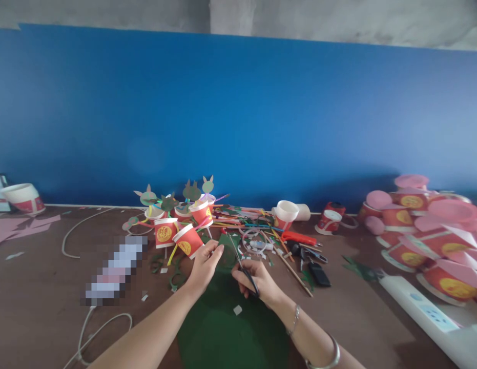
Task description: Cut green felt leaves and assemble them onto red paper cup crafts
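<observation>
My left hand [207,261] is closed on the edge of a small piece of dark green paper [226,255], thumb on top. In my right hand [257,279] is a pair of scissors [239,254], my fingers through the dark handles and the blades pointing up and left beside the paper. Whether the blades touch the paper I cannot tell. Below both hands lies a large dark green sheet [230,338] with a small pale scrap [237,310] on it. Just beyond my left hand, a red paper cup [188,241] leans over.
Several decorated cups [165,232] stand behind on the left. Sticks and pipe cleaners [246,220] lie at the back, near a red-handled tool [298,237] and a black key fob [319,274]. Pink-topped cups [411,253] and a power strip [418,302] are at right. A blurred-out device [117,269] lies left.
</observation>
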A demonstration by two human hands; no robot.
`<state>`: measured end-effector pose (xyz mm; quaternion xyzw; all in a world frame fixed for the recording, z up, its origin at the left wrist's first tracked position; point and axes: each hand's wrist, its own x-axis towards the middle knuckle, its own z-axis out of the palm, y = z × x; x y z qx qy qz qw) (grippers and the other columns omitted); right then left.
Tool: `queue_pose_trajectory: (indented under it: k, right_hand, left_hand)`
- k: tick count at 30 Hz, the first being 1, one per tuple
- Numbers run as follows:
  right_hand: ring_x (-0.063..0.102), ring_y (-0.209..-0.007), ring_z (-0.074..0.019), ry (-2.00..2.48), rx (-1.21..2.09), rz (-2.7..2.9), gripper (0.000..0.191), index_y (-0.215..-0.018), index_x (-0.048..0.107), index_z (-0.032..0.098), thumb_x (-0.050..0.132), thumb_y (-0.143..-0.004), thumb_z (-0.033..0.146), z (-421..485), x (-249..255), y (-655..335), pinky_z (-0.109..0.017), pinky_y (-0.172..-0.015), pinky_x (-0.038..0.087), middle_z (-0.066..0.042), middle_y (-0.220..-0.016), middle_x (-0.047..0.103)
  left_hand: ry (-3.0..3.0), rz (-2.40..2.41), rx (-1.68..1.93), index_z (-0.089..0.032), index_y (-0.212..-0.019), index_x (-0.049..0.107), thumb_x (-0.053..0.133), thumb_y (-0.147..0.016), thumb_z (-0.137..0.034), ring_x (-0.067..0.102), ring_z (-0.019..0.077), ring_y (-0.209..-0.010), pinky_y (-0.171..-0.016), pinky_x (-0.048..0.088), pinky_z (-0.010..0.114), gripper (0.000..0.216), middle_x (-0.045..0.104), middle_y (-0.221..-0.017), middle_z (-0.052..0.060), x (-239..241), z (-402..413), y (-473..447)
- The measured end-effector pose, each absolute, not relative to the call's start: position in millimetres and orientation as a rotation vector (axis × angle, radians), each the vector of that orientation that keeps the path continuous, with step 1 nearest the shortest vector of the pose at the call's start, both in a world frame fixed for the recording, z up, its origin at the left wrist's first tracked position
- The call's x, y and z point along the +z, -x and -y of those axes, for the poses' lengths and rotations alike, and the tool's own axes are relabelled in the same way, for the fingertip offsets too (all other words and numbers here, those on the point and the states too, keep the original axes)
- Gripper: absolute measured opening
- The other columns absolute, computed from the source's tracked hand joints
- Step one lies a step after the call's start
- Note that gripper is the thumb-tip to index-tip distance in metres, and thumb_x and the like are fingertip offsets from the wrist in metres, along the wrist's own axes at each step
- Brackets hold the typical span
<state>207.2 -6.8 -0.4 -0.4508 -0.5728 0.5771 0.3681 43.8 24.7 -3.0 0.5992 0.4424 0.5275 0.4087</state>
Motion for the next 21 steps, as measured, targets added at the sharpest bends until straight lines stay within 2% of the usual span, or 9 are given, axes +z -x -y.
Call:
queue_pose_trajectory:
  k: [15,21]
  right_hand:
    - [0.037,-0.031,-0.0042,1.156,1.435,1.513,0.036,-0.067,0.055,0.015,0.063,-0.070,0.051,7.4,1.9,-206.5,-0.015,-0.031,0.029,0.007,-0.039,0.045]
    - [0.039,-0.032,-0.0049,1.170,1.469,1.496,0.037,-0.071,0.057,0.015,0.066,-0.068,0.051,6.9,-2.4,-207.9,-0.015,-0.031,0.033,0.007,-0.040,0.047]
  left_hand:
    - [-1.421,-1.076,1.362,-0.018,-0.058,0.041,0.053,-0.079,-0.046,0.033,0.0091,-0.054,-0.051,0.030,0.021,0.037,0.034,-0.059,-0.005,-3.5,-24.5,-43.5]
    - [-1.453,-1.074,1.341,-0.018,-0.061,0.043,0.052,-0.081,-0.043,0.035,0.0099,-0.056,-0.053,0.030,0.022,0.033,0.036,-0.061,-0.004,-4.0,-25.1,-41.9]
